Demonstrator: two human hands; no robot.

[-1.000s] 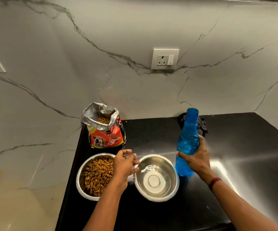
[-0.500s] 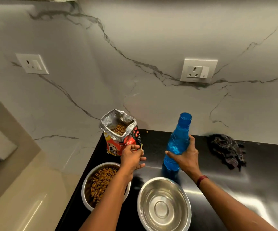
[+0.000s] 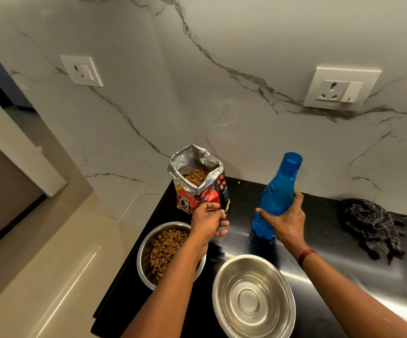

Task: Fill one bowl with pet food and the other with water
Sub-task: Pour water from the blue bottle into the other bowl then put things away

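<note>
A steel bowl (image 3: 142,252) heaped with brown kibble (image 3: 165,245) stands at the black counter's left edge. To its right is a second steel bowl (image 3: 251,298), whose shiny bottom shows. Behind them stands an open red pet food bag (image 3: 198,191) with kibble inside. My left hand (image 3: 207,223) hovers with curled fingers just in front of the bag's lower face; I cannot tell whether it holds anything. My right hand (image 3: 285,223) grips the middle of a blue plastic bottle (image 3: 280,191), which is uncapped, slightly tilted, with its base on or just above the counter.
A dark checked cloth (image 3: 373,228) lies crumpled at the back right of the black counter (image 3: 343,276). The marble wall behind carries two white sockets (image 3: 341,90) (image 3: 81,70). Left of the counter's edge the beige floor (image 3: 39,276) lies below.
My view has swung left and closer. My left hand moved from between the bowls up to the bag's front. The bottle in my right hand shifted back behind the right bowl.
</note>
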